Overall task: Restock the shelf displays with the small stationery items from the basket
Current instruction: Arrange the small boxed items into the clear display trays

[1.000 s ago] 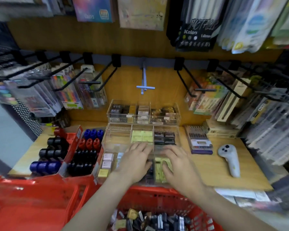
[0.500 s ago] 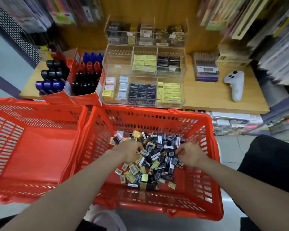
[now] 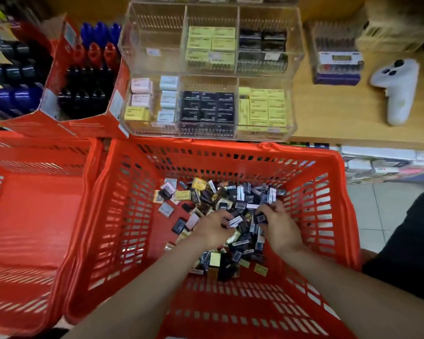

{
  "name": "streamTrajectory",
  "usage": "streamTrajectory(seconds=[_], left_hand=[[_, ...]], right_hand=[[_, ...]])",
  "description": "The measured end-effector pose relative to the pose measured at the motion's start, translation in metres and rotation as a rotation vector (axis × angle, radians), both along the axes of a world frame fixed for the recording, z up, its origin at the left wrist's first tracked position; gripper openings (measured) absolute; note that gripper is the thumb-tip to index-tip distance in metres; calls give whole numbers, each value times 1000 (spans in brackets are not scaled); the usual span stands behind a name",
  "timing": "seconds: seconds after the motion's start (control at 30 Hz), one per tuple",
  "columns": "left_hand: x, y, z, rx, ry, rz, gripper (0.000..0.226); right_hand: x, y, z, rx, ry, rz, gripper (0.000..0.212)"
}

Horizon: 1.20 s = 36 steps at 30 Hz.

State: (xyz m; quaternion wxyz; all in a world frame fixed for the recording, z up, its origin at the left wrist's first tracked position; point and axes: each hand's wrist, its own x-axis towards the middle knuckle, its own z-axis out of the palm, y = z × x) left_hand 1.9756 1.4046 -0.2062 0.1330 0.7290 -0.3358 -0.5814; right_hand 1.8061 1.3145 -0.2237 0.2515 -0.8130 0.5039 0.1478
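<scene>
A red basket (image 3: 328, 216) in front of me holds a loose pile of small stationery boxes (image 3: 220, 194), mostly black, with some yellow and white ones. Both my hands are down in the pile. My left hand (image 3: 212, 231) pinches a small white-labelled box (image 3: 236, 220) with curled fingers. Close beside it, my right hand (image 3: 280, 227) curls its fingers round a small black box (image 3: 261, 218). On the wooden shelf beyond stands the clear acrylic display (image 3: 294, 77), whose compartments hold rows of yellow, black and pastel boxes; its back left compartment looks bare.
A second red basket (image 3: 34, 216) with nothing in it sits to the left. Red cartons of markers (image 3: 83, 77) stand left of the display. A purple pen box (image 3: 338, 67) and a white controller (image 3: 399, 94) lie on the shelf to the right.
My hands left the display and dropped into the basket. Since half a second ago they have drawn closer together in the pile, and my view has tilted further down.
</scene>
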Motion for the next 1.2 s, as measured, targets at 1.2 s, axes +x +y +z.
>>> streamTrajectory(seconds=[1.2], left_hand=[[28,20,-22,-24,-278,415,25]], right_hand=[[35,11,-7,135,-64,-171,44]])
